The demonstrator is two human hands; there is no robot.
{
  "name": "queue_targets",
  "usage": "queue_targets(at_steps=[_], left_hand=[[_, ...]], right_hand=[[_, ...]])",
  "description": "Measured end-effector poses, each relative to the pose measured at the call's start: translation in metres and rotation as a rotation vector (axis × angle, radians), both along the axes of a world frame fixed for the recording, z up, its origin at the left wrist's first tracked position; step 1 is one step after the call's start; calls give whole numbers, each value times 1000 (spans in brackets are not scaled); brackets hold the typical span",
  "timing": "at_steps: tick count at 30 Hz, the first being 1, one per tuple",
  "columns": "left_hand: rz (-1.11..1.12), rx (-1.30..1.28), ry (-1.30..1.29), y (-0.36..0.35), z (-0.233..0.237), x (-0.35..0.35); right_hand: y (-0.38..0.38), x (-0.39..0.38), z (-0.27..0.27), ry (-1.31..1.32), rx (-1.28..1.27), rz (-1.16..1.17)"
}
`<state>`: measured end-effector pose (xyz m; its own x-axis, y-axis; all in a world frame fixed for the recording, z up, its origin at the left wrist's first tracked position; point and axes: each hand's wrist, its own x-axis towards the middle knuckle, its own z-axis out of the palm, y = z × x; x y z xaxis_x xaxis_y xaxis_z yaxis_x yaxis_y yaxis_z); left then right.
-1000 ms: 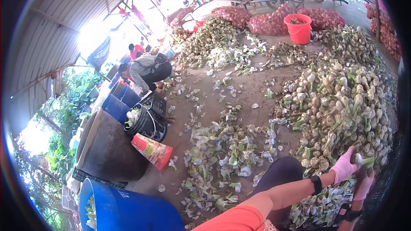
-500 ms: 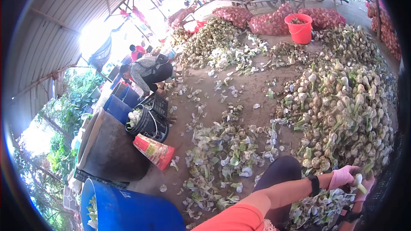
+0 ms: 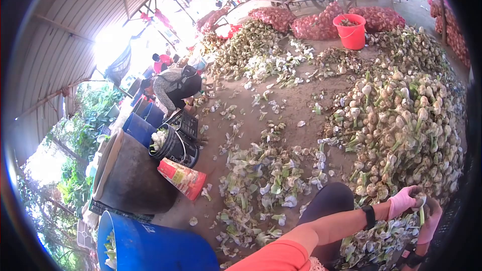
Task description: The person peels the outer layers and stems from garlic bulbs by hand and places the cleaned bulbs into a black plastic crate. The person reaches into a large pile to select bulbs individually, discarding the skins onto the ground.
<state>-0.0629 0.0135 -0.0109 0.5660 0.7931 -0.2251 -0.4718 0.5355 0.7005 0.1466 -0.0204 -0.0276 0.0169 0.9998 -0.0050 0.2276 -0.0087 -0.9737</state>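
The garlic heap (image 3: 401, 125) takes up the right half of the ground, bulbs and green stalks mixed and lying every way. A spread of peels and cut leaves (image 3: 261, 180) covers the ground left of it, in front of the person's dark-trousered knee (image 3: 326, 203). A blue barrel (image 3: 150, 248) stands at the lower left, with a dark clay pot (image 3: 130, 175) just behind it. A black bucket (image 3: 173, 145) holding white bulbs stands beside the pot. A co-worker (image 3: 173, 84) bends over crates further back. Red mesh sacks (image 3: 321, 25) and a red bucket (image 3: 351, 31) sit at the far end.

Both hands wear pink gloves and meet at the near foot of the heap. The left hand (image 3: 402, 201) is closed on a garlic bulb (image 3: 420, 200), fingers wrapped around the head. The bulb's long axis runs up and down in the view, head uppermost and the green stalk pointing down toward the wearer. The right hand (image 3: 430, 223) curls just beside the stalk at the dark edge of the view; its grip cannot be told.
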Motion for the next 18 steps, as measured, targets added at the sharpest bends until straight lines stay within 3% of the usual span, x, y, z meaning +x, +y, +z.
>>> queue_targets(at_steps=[4,6,9,10,12,15,18], left_hand=[[-55,-111,-55,0,-3,0],[-64,-117,-76,-1,-4,-1],[-81,-102,-81,-1,-12,3],[-86,-85,-66,-1,-15,5],[-109,-82,-67,-1,-6,-1],[-199,-86,-76,-3,0,-8],[-288,-140,-82,-5,-5,-3]], right_hand=[[-6,-4,-13,179,98,-149],[-5,-4,-12,-80,77,-146],[-11,-13,4,-239,121,-48],[-13,-17,1,-239,120,-47],[-17,-26,-9,-333,287,-278],[-16,-12,-8,-141,91,-179],[-16,-12,-24,-268,254,-314]])
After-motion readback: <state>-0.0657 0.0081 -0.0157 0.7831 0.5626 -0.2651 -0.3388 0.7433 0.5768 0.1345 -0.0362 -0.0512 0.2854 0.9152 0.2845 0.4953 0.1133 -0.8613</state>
